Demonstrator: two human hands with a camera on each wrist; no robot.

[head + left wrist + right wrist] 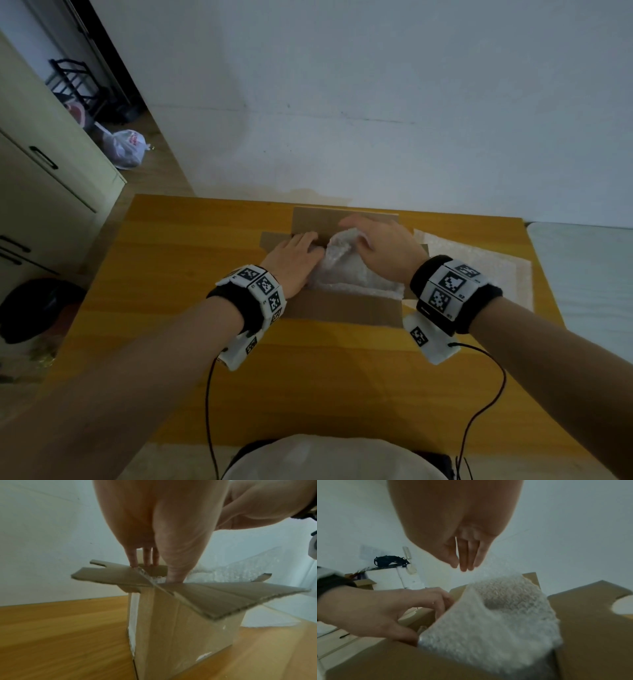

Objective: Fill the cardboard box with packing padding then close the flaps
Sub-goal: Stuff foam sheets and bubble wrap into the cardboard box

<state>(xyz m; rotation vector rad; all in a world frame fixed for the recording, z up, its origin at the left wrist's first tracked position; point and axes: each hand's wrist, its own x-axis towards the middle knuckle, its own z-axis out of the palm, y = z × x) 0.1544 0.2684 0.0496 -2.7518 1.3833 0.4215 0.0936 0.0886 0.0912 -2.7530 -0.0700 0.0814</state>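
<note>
An open cardboard box [342, 308] stands on the wooden table [191, 274] with its flaps spread outward. A wad of bubble wrap padding [346, 270] fills it and bulges above the rim. My left hand [308, 243] is at the box's left side. In the left wrist view its fingers [145, 559] and thumb reach down inside the box [180, 628], beside the bubble wrap [231, 568]. My right hand [363, 236] hovers over the padding; in the right wrist view its fingers [465, 561] are straight, just above the bubble wrap [496, 622], holding nothing.
A spare sheet of bubble wrap [479, 260] lies flat on the table right of the box. A white wall runs close behind the table. A cream cabinet [41, 171] and a black bin [37, 308] stand to the left. A pale surface [582, 274] adjoins the table's right edge.
</note>
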